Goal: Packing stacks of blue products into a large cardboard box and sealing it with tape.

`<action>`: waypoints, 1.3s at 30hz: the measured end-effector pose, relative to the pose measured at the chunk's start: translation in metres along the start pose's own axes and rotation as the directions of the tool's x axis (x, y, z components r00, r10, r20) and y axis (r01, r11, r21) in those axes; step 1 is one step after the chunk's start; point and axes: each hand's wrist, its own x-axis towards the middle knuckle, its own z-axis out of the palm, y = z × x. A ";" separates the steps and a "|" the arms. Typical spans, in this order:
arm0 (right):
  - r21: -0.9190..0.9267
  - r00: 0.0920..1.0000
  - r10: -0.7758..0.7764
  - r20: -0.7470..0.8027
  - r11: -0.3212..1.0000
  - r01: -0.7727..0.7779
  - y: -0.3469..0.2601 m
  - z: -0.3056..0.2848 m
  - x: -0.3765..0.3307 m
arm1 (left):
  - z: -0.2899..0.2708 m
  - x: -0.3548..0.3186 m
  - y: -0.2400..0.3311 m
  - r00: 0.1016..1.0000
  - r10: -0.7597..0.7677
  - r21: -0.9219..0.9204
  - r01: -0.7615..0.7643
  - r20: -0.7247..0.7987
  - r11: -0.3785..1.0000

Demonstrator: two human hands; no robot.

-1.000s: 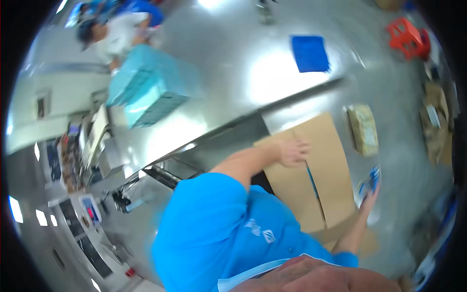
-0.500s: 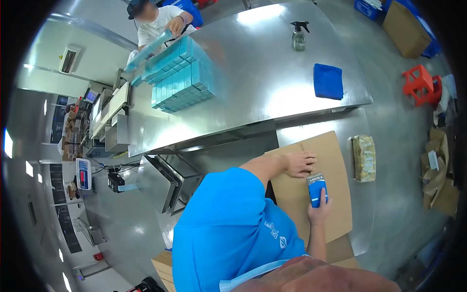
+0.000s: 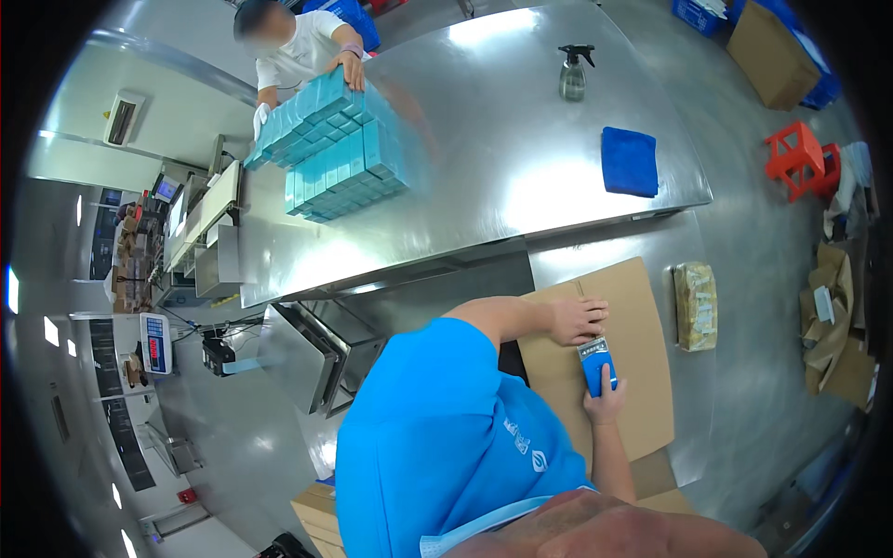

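A brown cardboard box [image 3: 642, 372] lies in front of me with its flaps folded to a flat top. My left hand [image 3: 577, 321] presses on that top near its far left part, fingers stretched out flat. Just nearer than those fingertips is a blue hand-held tape dispenser [image 3: 598, 368] with a silvery toothed front end. My right hand [image 3: 606, 402] grips it from the near side, thumb along its body. Any tape between dispenser and cardboard is too small to make out.
Beyond a large steel table [image 3: 465, 167] a person [image 3: 307, 46] handles stacked turquoise packs [image 3: 339, 172]. A spray bottle [image 3: 574, 74] and a blue cloth [image 3: 630, 161] are on that table. A yellowish wrapped block [image 3: 696, 307] sits right of the box; red stools [image 3: 797, 160] stand farther right.
The tape dispenser has shifted slightly left and tilted, with my right hand. My left hand has barely moved. The other person has lowered a turquoise pack onto the stack.
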 end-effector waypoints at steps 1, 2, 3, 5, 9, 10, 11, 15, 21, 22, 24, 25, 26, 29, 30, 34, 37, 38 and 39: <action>-0.005 1.000 -0.007 0.001 1.000 0.007 -0.002 0.000 0.005 | 0.007 0.000 -0.003 0.996 -0.074 -0.097 0.070 -0.042 0.993; 0.001 1.000 -0.008 0.018 1.000 0.008 -0.005 0.000 0.010 | 0.013 -0.001 -0.009 0.986 -0.150 -0.199 0.132 -0.077 0.971; -0.009 0.999 0.025 0.034 1.000 -0.024 -0.005 -0.002 0.005 | 0.010 0.007 -0.012 0.989 -0.127 -0.225 0.108 -0.073 0.969; -0.058 0.994 0.085 0.069 0.995 -0.081 -0.008 -0.004 0.002 | -0.007 0.031 0.008 0.751 -0.652 -0.399 0.633 0.105 0.664; 0.012 0.991 0.092 0.093 0.996 -0.094 -0.002 0.002 0.004 | 0.003 0.043 0.011 0.627 -0.759 -0.713 0.612 0.175 0.342; -0.014 0.989 0.103 0.105 0.995 -0.102 -0.004 0.001 0.005 | 0.013 0.044 0.008 0.623 -0.763 -0.710 0.616 0.176 0.339; 0.014 0.990 0.074 0.118 0.997 -0.076 -0.005 0.002 0.009 | 0.025 0.039 0.002 0.656 -0.710 -0.659 0.656 0.257 0.368; -0.023 0.989 0.089 0.116 0.996 -0.087 -0.001 0.002 -0.001 | 0.040 0.050 0.006 0.738 -0.550 -0.587 0.660 0.391 0.469; -0.069 0.983 0.099 0.155 0.994 -0.089 0.001 0.001 -0.003 | 0.032 0.053 0.017 0.677 -0.599 -0.521 0.726 0.427 0.449; -0.077 0.983 0.098 0.153 0.993 -0.087 0.000 0.001 -0.002 | 0.029 0.053 0.019 0.676 -0.602 -0.521 0.727 0.425 0.447; -0.086 0.985 0.094 0.143 0.993 -0.082 -0.002 0.000 -0.001 | 0.026 0.053 0.024 0.652 -0.644 -0.471 0.749 0.399 0.466; -0.095 0.987 0.093 0.132 0.992 -0.081 -0.003 0.000 0.000 | 0.024 0.054 0.025 0.650 -0.648 -0.470 0.750 0.397 0.466; -0.093 0.987 0.090 0.131 0.993 -0.078 -0.004 0.000 0.002 | 0.023 0.056 0.026 0.638 -0.671 -0.439 0.762 0.379 0.476; -0.068 0.997 0.058 0.055 0.996 -0.054 -0.008 -0.001 0.008 | 0.020 0.055 0.027 0.616 -0.708 -0.408 0.778 0.347 0.477; -0.071 0.996 0.065 0.066 0.996 -0.061 -0.007 0.000 0.007 | 0.018 0.057 0.028 0.610 -0.716 -0.408 0.781 0.339 0.473; -0.071 0.998 0.057 0.038 0.996 -0.055 -0.005 0.002 0.006 | 0.013 0.054 0.032 0.583 -0.733 -0.443 0.792 0.350 0.419; -0.057 0.998 0.054 0.045 0.997 -0.051 -0.004 -0.001 0.007 | 0.025 0.051 0.028 0.570 -0.718 -0.508 0.790 0.399 0.345; -0.054 0.997 0.052 0.048 0.997 -0.049 -0.005 -0.003 0.006 | 0.031 0.048 0.027 0.547 -0.717 -0.608 0.764 0.432 0.216; -0.038 0.997 0.057 0.048 0.998 -0.055 -0.006 -0.006 0.007 | 0.038 0.048 0.026 0.529 -0.706 -0.688 0.721 0.471 0.082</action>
